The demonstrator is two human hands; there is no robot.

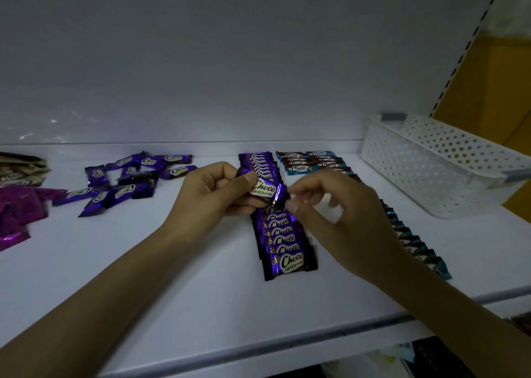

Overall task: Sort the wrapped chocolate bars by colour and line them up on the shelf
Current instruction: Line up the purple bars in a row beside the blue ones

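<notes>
Nearest, below the fingers, the purple row [290, 262] lies on the white shelf [172, 277]. Its bars overlap like tiles, labels up and all reading the same way. Above the middle of that row, both hands hold one purple bar [265, 189] clear of the shelf. The left hand [209, 188] grips the bar's left end with the thumb on top. The right hand [330, 205] pinches the crimped right end between thumb and forefinger, its other fingers [330, 202] loosely spread.

The step looks like squaring this bar before it joins the row. To do it well, smooth the twisted crimp flat and turn the label to match the bars below. Lower the bar level at the near end so it overlaps the front bar evenly, without nudging the stack sideways. The wrappers look slick, so a light, flat press should seat it.

Farther off, left of the left fingers, loose purple bars [129, 182] wait in a jumble, with magenta wrappers [17, 211] beyond them. Right of the right fingers runs the blue row [304, 163], partly hidden by that hand. A white basket [431, 162] stands past it.
</notes>
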